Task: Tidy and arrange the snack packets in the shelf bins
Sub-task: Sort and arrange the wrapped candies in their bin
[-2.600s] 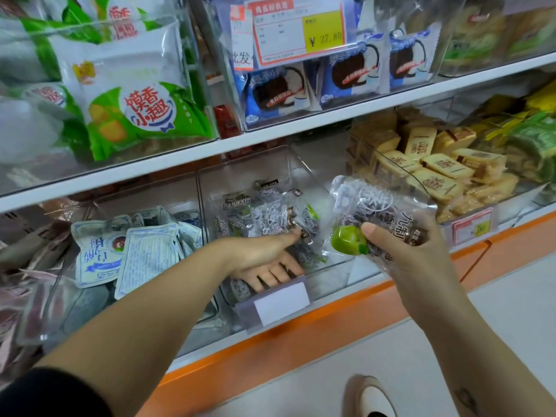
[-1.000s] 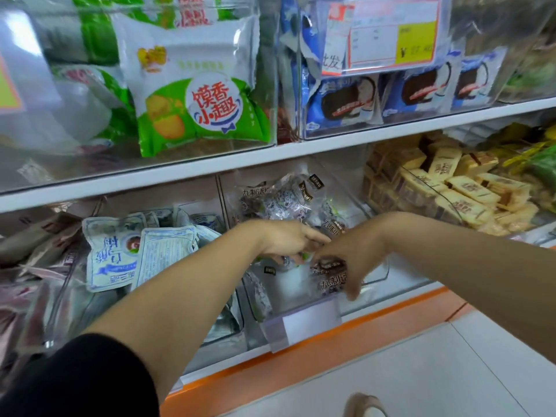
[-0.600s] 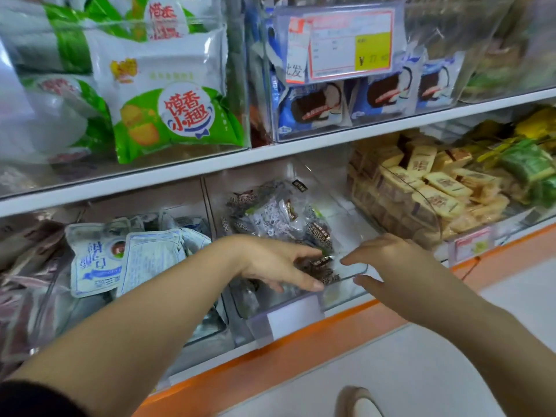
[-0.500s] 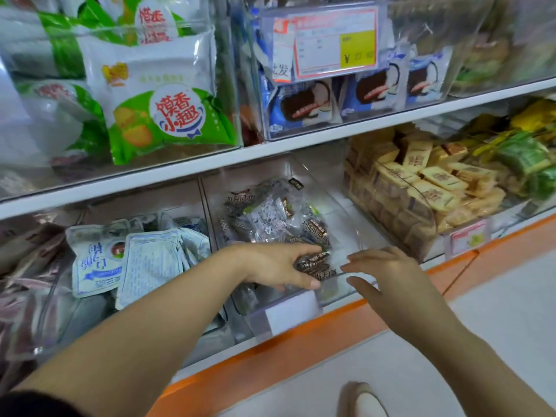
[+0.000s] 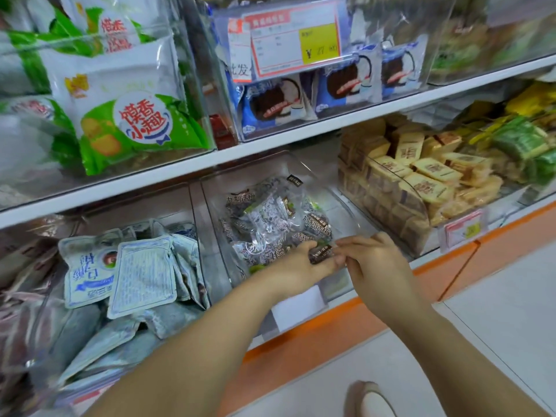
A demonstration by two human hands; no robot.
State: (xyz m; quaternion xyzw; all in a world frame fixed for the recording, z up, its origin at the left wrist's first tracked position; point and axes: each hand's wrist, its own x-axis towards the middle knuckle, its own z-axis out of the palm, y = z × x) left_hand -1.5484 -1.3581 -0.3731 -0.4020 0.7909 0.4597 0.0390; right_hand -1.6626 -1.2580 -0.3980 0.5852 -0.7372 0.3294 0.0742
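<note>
Change: right hand has closed in from the bin's front rim to meet the left hand; 0.5 s ago the 2 were apart.
Head view, left grip: thumb and fingers pinch 1 small dark packet.
Head view, right grip: fingertips at that packet's right end; whether they pinch it I cannot tell.
Packet's place: front of the clear middle bin, against the pile of plum packets.
Neighbours: blue-white pouches in the bin to the left, tan wrapped cakes to the right.
</note>
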